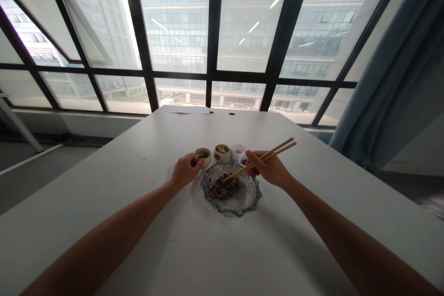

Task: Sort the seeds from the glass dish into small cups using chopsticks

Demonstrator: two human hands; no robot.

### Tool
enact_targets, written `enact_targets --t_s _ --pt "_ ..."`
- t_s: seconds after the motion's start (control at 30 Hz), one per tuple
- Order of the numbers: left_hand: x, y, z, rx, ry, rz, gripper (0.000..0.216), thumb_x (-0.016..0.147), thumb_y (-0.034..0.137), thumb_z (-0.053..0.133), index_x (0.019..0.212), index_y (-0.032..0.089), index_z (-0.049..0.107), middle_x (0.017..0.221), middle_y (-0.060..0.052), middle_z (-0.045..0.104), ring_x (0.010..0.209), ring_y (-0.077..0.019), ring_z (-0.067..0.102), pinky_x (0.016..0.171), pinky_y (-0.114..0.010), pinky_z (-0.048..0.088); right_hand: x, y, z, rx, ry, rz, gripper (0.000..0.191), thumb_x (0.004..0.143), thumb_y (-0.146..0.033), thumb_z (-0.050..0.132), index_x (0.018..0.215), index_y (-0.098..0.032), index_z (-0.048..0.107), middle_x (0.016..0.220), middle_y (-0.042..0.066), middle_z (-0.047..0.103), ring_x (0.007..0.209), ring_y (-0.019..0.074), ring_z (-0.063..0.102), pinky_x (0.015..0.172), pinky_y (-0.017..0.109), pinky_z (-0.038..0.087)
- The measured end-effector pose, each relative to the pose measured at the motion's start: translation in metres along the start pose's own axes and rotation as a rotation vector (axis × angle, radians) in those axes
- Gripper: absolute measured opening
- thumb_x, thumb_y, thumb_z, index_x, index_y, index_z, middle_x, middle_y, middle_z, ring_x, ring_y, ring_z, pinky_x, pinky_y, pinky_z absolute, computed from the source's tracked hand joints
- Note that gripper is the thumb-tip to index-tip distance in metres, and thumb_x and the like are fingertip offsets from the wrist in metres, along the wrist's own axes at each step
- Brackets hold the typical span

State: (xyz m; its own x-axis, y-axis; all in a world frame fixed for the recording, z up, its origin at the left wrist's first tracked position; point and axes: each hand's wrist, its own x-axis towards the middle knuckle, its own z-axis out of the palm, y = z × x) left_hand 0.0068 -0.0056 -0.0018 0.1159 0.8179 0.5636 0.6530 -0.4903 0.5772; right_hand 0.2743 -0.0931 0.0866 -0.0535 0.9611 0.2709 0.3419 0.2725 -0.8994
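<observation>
A scalloped clear glass bowl (250,193) sits on the white table with a heap of small dark brown seeds or dried pieces (224,189) mostly in its left half. My right hand (268,166) grips a pair of wooden chopsticks (277,149), whose tips touch the heap. At the bowl's upper left, my left hand (186,169) is closed with thumb and fingers at the rim of a small greenish cup (204,155). Little of that cup's contents shows. Beside it stands a cup with dark lettering (221,157), holding pale yellowish pieces (222,149).
Two small white cups, one farther back (237,149) and one partly behind my right hand (243,159), stand behind the bowl. Papers (185,110) lie at the table's far edge, near a round hole (231,114). Windows rise beyond; a blue curtain (378,97) hangs right.
</observation>
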Motion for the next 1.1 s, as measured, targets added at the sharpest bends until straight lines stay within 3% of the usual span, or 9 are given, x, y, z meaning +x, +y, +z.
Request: enact_targets --t_s 0.17,0.3,0.4,0.57,0.63,0.73,0.87,1.1 --pt "0.001 -0.003 0.002 -0.056 -0.075 0.098 0.022 0.084 0.036 0.059 0.070 0.020 0.055 0.071 0.000 0.061 0.064 -0.0139 0.054 0.061 -0.025 0.043 -0.001 0.000 0.002 -0.034 0.005 -0.029 0.065 0.073 -0.080 0.060 0.063 -0.016 0.065 0.049 0.005 0.064 0.041 0.0148 0.058 0.040 0.024 0.047" --pt "0.000 0.001 0.001 -0.108 -0.119 0.101 0.031 0.088 0.042 0.053 0.070 0.018 0.056 0.066 0.000 0.058 0.061 -0.0124 0.050 0.060 -0.024 0.040 -0.003 0.001 0.000 -0.065 -0.056 -0.059 0.062 0.079 -0.077 0.056 0.065 -0.017 0.064 0.050 0.005 0.063 0.042 0.0152 0.058 0.040 0.025 0.047" --pt "-0.001 0.007 -0.003 -0.145 -0.210 0.130 0.042 0.089 0.049 0.048 0.063 0.017 0.053 0.059 0.002 0.051 0.056 -0.0107 0.044 0.058 -0.024 0.035 -0.006 0.002 -0.001 -0.169 -0.084 -0.137 0.060 0.086 -0.072 0.052 0.064 -0.018 0.063 0.051 0.004 0.063 0.043 0.0148 0.058 0.041 0.024 0.045" --pt "-0.002 0.012 -0.009 -0.214 -0.401 0.201 0.052 0.088 0.059 0.046 0.059 0.016 0.048 0.054 0.004 0.041 0.054 -0.0087 0.036 0.054 -0.023 0.028 -0.011 -0.002 -0.002 -0.311 0.004 -0.234 0.058 0.094 -0.065 0.044 0.063 -0.018 0.060 0.049 0.003 0.060 0.044 0.0145 0.056 0.040 0.023 0.041" --pt "-0.003 0.012 -0.010 -0.233 -0.440 0.197 0.054 0.087 0.061 0.047 0.059 0.016 0.048 0.054 0.004 0.040 0.054 -0.0086 0.036 0.053 -0.022 0.027 -0.012 -0.006 -0.002 -0.301 -0.056 -0.261 0.057 0.095 -0.063 0.044 0.064 -0.018 0.060 0.051 0.003 0.061 0.045 0.0143 0.056 0.042 0.023 0.041" --pt "-0.002 0.013 -0.011 -0.239 -0.459 0.185 0.055 0.087 0.062 0.046 0.058 0.016 0.047 0.054 0.004 0.039 0.053 -0.0084 0.035 0.052 -0.022 0.027 -0.014 -0.012 0.001 -0.326 -0.188 -0.317 0.056 0.096 -0.061 0.045 0.063 -0.018 0.060 0.055 0.004 0.062 0.049 0.0139 0.055 0.045 0.023 0.041" --pt "-0.002 0.014 -0.010 -0.244 -0.465 0.169 0.054 0.087 0.062 0.047 0.058 0.016 0.047 0.054 0.004 0.037 0.053 -0.0083 0.034 0.052 -0.022 0.026 -0.015 -0.016 0.004 -0.406 -0.265 -0.383 0.056 0.096 -0.060 0.046 0.061 -0.018 0.058 0.055 0.003 0.057 0.050 0.0125 0.051 0.048 0.024 0.039" --pt "-0.002 0.012 -0.009 -0.228 -0.458 0.173 0.054 0.088 0.061 0.047 0.058 0.016 0.046 0.054 0.004 0.037 0.054 -0.0085 0.035 0.052 -0.023 0.025 -0.015 -0.009 0.006 -0.328 -0.251 -0.348 0.054 0.096 -0.058 0.046 0.062 -0.019 0.058 0.056 0.004 0.062 0.050 0.0136 0.056 0.049 0.024 0.044"
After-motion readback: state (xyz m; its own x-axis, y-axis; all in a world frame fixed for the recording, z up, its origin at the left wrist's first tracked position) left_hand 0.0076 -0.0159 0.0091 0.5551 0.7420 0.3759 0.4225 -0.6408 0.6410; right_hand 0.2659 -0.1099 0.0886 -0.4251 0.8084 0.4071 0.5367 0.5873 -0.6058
